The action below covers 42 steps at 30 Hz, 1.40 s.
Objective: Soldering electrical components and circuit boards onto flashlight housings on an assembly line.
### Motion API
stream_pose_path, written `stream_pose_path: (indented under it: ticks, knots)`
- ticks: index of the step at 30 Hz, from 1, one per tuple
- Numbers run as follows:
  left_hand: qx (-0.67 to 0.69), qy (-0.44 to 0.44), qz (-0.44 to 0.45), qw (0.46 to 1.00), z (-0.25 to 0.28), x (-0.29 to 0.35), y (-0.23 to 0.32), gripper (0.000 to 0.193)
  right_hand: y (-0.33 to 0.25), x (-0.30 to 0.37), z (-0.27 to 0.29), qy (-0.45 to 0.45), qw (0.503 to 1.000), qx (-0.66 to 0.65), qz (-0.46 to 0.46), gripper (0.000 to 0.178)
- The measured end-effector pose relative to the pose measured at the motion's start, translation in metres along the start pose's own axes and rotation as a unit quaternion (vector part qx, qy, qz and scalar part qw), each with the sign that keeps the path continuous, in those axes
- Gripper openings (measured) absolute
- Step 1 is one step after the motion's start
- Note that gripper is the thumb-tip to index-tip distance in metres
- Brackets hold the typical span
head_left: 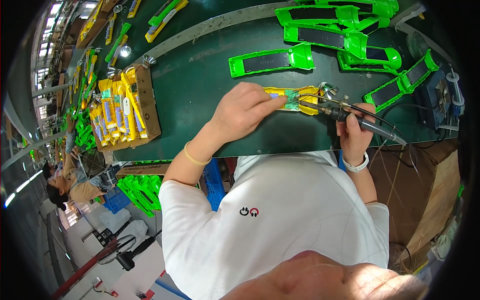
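Note:
My left hand (242, 110) steadies a yellow plastic lamp housing (309, 107) lying on the bench, its fingers closed over the left part and a fingertip on the green circuit board (291, 100) inside. A round silvery reflector (328, 90) with thin wires sits at the housing's right end. My right hand (355, 132) is closed around the dark handle of a soldering iron (377, 129), which has a thin tube running along it. The iron's tip points left, at the right edge of the board; whether it touches is too small to tell.
Green plastic shells (272, 61) with dark panels lie beyond my hands and in a pile at the far right. A cardboard box (147, 107) of yellow housings stands left on the green bench (195, 85). A blue station (431, 102) with cables is at right. Another person (82, 187) works far left.

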<state>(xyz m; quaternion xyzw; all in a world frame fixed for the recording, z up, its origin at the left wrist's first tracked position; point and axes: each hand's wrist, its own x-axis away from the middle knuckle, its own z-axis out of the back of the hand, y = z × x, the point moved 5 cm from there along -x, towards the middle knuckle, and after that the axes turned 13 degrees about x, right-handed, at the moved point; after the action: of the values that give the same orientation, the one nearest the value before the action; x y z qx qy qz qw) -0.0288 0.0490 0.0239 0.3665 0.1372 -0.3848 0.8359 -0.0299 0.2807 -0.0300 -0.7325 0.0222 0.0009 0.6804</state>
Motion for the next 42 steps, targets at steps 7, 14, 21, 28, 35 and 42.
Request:
stream_pose_path:
  ticks: [7,14,21,28,35,42]
  knots:
    - [-0.053,-0.07,-0.028,0.996,-0.005,-0.003,0.004,0.025,0.001,-0.004,0.007,0.023,0.999,-0.012,-0.024,0.02]
    - [-0.072,-0.086,-0.02,0.993,-0.006,-0.005,0.005,0.029,0.002,-0.007,0.006,-0.006,0.999,0.004,-0.034,0.02]
    - [-0.083,-0.104,-0.018,0.991,-0.008,-0.005,0.005,0.031,0.005,-0.006,0.0,-0.03,0.999,0.018,-0.026,0.022]
    - [-0.083,-0.113,-0.015,0.99,-0.008,-0.005,0.005,0.028,0.004,-0.006,0.002,-0.01,0.999,0.007,-0.044,0.021]
    - [-0.071,-0.11,-0.01,0.991,-0.007,-0.006,0.006,0.026,-0.001,-0.006,0.008,0.047,0.997,-0.06,-0.01,0.021]
    - [-0.08,-0.111,-0.006,0.991,-0.007,-0.003,0.006,0.027,-0.005,-0.004,0.014,0.057,0.997,-0.045,0.015,0.021]
